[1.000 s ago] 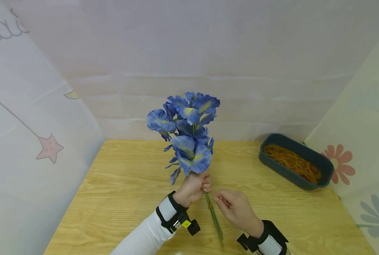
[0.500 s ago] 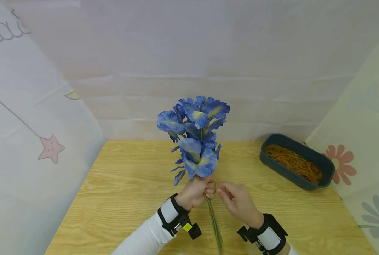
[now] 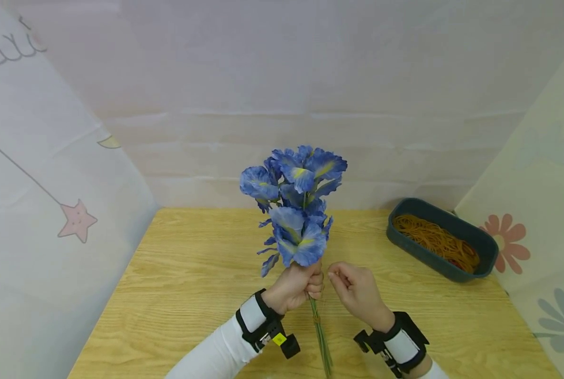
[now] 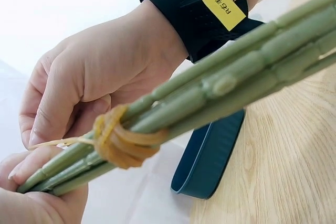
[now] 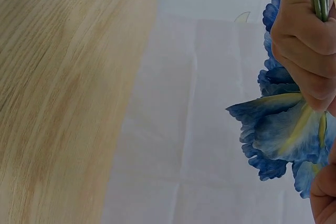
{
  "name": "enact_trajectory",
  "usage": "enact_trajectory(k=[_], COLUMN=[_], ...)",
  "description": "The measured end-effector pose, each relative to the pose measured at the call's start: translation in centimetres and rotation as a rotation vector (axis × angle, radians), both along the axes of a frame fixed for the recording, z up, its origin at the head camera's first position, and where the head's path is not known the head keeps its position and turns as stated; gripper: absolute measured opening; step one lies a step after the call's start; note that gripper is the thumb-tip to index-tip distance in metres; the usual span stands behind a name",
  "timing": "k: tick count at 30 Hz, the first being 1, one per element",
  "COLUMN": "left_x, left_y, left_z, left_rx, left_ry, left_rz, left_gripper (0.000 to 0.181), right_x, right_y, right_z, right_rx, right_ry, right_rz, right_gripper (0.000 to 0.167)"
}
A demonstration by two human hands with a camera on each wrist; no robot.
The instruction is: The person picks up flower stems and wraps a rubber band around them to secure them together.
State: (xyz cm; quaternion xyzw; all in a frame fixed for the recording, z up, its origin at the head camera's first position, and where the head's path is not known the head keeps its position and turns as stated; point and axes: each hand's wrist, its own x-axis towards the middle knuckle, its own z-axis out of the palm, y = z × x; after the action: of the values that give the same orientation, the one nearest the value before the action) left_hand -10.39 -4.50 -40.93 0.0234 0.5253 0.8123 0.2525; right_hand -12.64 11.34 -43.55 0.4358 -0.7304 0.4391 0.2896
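Note:
A bunch of blue irises [image 3: 300,210] with yellow streaks stands upright above the table. My left hand [image 3: 295,287] grips its green stems [image 3: 322,345] just below the blooms, fingers curled round them. Below that grip, a tan rubber band [image 4: 126,142] is wound several times round the stems. In the left wrist view, a stretched strand of the band runs to the fingertips of my right hand [image 4: 105,72], which pinch it. In the head view, the right hand is just right of the left, apart from the stems. The right wrist view shows the blooms hanging past the left hand.
A dark teal oblong bin [image 3: 412,252] holding many loose rubber bands [image 3: 435,239] stands at the table's back right. The wooden table [image 3: 191,252] meets a pale cloth backdrop behind, with printed cloth on both sides.
The irises and my left hand have shifted right and a little nearer. My right hand has moved slightly away from me and right, and a thin band strand now shows between the hands.

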Motion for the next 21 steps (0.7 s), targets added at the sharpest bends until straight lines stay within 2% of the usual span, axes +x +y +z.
enact_trajectory(k=[3, 9, 16, 21], left_x=[0.0, 0.0, -0.7, -1.2], left_y=[0.0, -0.2, -0.6, -0.8], left_z=[-0.1, -0.2, -0.1, 0.2], left_rx=[0.016, 0.038, 0.075, 0.071], left_ry=[0.005, 0.0, 0.023, 0.033], left_rz=[-0.009, -0.018, -0.016, -0.009], left_gripper=[0.046, 0.045, 0.044, 0.047], right_x=[-0.1, 0.0, 2.0, 1.5], right_y=[0.0, -0.2, -0.7, -0.3], right_z=[0.0, -0.2, 2.4, 0.6], right_rx=[-0.011, -0.007, 0.037, 0.088], right_ry=[-0.012, -0.03, -0.161, -0.258], right_rz=[0.004, 0.039, 0.13, 0.243], right_gripper=[0.011, 0.02, 0.031, 0.027])
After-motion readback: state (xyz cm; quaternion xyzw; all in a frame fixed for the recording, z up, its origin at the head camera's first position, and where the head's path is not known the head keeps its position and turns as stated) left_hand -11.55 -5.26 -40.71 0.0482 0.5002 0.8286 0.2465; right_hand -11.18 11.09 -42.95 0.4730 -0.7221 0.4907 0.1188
